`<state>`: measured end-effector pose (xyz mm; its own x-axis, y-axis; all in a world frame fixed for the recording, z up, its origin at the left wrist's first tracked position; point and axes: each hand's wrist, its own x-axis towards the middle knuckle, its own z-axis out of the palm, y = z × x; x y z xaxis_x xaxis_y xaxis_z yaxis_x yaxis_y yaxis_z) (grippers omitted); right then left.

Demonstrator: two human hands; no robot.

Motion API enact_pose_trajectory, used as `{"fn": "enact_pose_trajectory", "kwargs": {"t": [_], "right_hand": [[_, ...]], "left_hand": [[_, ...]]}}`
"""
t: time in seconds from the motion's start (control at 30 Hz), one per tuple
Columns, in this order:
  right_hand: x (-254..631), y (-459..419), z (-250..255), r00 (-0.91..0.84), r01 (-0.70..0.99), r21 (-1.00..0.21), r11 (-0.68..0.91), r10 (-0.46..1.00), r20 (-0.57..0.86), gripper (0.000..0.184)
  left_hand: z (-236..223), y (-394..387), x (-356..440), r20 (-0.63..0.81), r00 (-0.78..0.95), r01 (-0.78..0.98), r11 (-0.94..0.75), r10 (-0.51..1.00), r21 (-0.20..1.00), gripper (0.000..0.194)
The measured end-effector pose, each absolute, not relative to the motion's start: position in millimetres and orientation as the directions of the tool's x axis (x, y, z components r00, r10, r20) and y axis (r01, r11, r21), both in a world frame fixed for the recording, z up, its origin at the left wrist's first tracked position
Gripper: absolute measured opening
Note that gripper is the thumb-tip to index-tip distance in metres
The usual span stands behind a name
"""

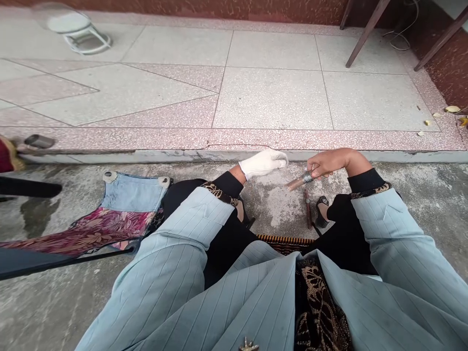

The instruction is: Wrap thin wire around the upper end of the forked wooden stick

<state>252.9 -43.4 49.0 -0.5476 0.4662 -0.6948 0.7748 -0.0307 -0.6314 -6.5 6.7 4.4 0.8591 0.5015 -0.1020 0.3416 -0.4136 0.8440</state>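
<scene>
The gloved left hand (263, 164) curls, contents unclear; the right hand (327, 162) grips a wire-bound stick (297, 183). Nearer, 1 brown tool (307, 209) lies untouched; no finished work shows.

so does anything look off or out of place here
Slightly: the left hand wears a glove while the right hand is bare, an odd mismatch. Also, yellowish leaves litter the floor at far right, and a dark patch, perhaps damp, stains the concrete at left.
</scene>
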Motion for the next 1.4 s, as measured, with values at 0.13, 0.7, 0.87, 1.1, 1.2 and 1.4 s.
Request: {"fn": "enact_pose_trajectory", "kwargs": {"t": [0.13,0.7,0.87,1.1,1.2,1.4], "right_hand": [[247.7,-35.6,46.2,-0.103,0.948,-0.301,-0.1,0.8,-0.591,0.021],[264.4,-56.1,84.1,-0.732,0.264,-0.931,-0.251,0.577,-0.363,0.049],[264.0,-51.5,81.8,-0.451,0.802,-0.595,-0.054,0.598,-0.663,0.019],[255.5,-39.9,64.0,0.151,0.744,-0.648,-0.166,0.985,-0.08,0.025],[247.7,-35.1,57.7,0.115,0.421,-0.898,-0.128,0.99,-0.088,0.029],[235.9,-30.0,54.3,0.08,0.203,-0.959,-0.197,0.98,-0.184,0.028]], "left_hand": [[7.8,-1.5,-2.0,-0.171,0.897,0.286,-0.24,0.409,0.928,0.032],[5.9,1.4,-2.1,-0.121,0.831,0.089,0.084,0.542,0.992,0.019],[18.2,2.0,-4.2,-0.122,0.861,0.033,0.186,0.494,0.982,0.02],[12.2,-6.4,1.3,-0.184,0.856,-0.019,0.386,0.483,0.922,0.029],[11.0,-4.4,0.9,-0.169,0.823,-0.052,0.369,0.542,0.928,0.029],[8.2,1.9,1.0,-0.189,0.647,0.164,0.107,0.739,0.981,0.018]]}}
